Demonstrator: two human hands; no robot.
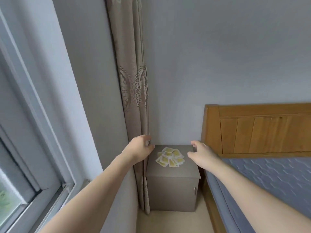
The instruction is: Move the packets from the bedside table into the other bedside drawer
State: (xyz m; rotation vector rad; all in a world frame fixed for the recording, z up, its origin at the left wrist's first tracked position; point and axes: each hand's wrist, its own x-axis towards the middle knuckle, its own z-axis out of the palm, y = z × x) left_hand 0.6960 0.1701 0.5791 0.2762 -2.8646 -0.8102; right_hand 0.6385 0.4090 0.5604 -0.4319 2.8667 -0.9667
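Both arms reach forward, bare to the elbow, hands empty. Left hand (140,148) is raised near the back left corner of the bedside table (173,172), fingers loosely curled and parted, holding nothing; its fingertips overlap the edge of the curtain (133,81), though contact with the fabric cannot be told. Right hand (202,153) is near the table's back right corner, fingers bent and spread a little, thumb out toward the middle, also holding nothing. Whether it touches the tabletop is unclear.

Between the two hands, on the tabletop: the packets (170,157), a loose overlapping pile of small white-edged sachets with yellow centres, lying flat, closer to the back of the surface than the front. Neither hand touches them.

The table is a grey-brown cabinet, plain top, front door shut, with a small metal handle (194,190) at the door's right edge. It stands on a pale floor in the corner.

Left of it the beige patterned curtain hangs down to the floor against the wall. Further left, a window frame (33,115) with grey-white rails. Right of the table, touching or just beside it, a wooden headboard (262,130) and a bed with a blue quilted mattress (269,182).
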